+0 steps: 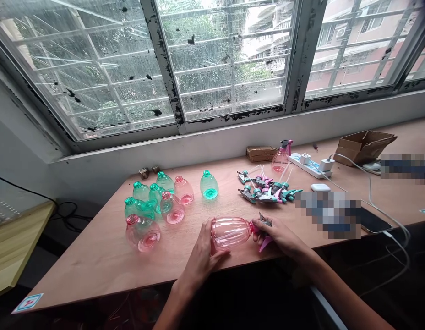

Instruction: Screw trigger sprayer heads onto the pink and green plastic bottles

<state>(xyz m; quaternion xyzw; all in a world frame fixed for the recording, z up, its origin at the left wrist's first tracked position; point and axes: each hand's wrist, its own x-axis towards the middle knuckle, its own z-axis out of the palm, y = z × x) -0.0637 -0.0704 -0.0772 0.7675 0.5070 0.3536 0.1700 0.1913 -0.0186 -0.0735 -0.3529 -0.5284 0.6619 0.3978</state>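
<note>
A clear pink spray bottle (231, 233) lies on its side between my hands, close to the table's front edge. My left hand (204, 250) is wrapped around its base end. At the neck, my right hand (272, 234) grips a grey and pink trigger sprayer head (265, 243), its fingers closed around it where it meets the bottle's mouth. How far the head is seated on the neck is hidden by the fingers. Beyond my hands lies a pile of trigger sprayer heads (267, 190) in grey, green and pink, with white tubes sticking up.
Several open green bottles (138, 208) and pink bottles (144, 233) stand at left, a lone green bottle (209, 185) at centre. An assembled sprayer bottle (281, 158), power strip (310, 166), cardboard box (363, 146), white case (320, 188), phone (375, 220) and cables are at right.
</note>
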